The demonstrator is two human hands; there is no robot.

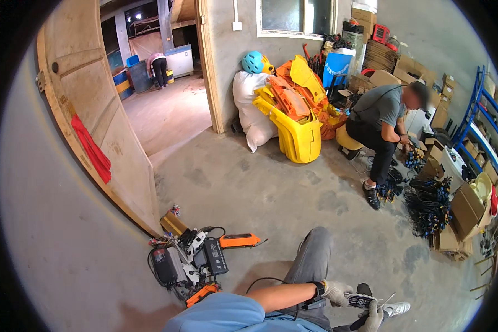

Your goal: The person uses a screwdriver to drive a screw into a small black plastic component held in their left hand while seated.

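Observation:
A small black display unit [361, 300] with lit pale digits is held low in front of my legs. My left hand [337, 292], in a whitish work glove with a black band at the wrist, is closed on the unit's left end. Gloved likewise, my right hand [374, 317] grips its right end from below. A thin pale strand sticks out beside the right hand; whether it belongs to the unit I cannot tell. A black cable [264, 280] loops near my left forearm. My grey-trousered knee [314, 249] and a white shoe [397, 309] are close by.
On the floor at left lie black battery-like boxes [216, 255], wires and an orange casing [240, 240]. A seated person [379, 110] handles cables beside a black cable heap [428, 205]. Yellow bins [299, 138] hold orange panels. An open door [94, 99] shows another person bending beyond.

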